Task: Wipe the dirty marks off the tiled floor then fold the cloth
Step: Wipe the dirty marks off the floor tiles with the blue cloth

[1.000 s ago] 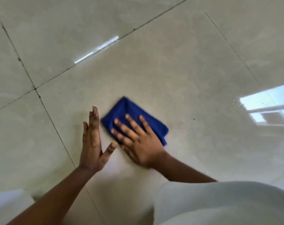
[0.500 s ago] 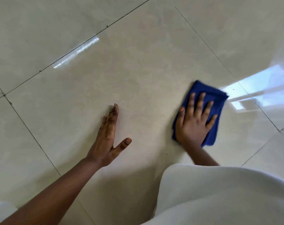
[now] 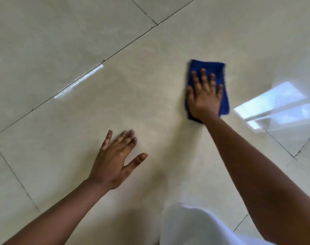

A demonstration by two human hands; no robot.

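Note:
A folded blue cloth (image 3: 206, 65) lies flat on the glossy beige tiled floor (image 3: 133, 89), right of centre. My right hand (image 3: 204, 96) presses down on it with fingers spread, covering most of its middle; the arm is stretched far out. My left hand (image 3: 115, 160) rests flat on the same tile, lower and to the left, fingers apart and holding nothing. A few tiny dark specks (image 3: 184, 157) show on the tile between my hands. The frame is slightly blurred by motion.
Dark grout lines (image 3: 126, 45) cross the floor diagonally. A bright window reflection (image 3: 278, 105) lies just right of the cloth, and a thin light streak (image 3: 80, 82) at the left. My white garment (image 3: 189, 227) fills the bottom middle.
My right hand has slid the cloth from beside my left hand out to the right and then farther away from me. My left hand stayed planted on the tile.

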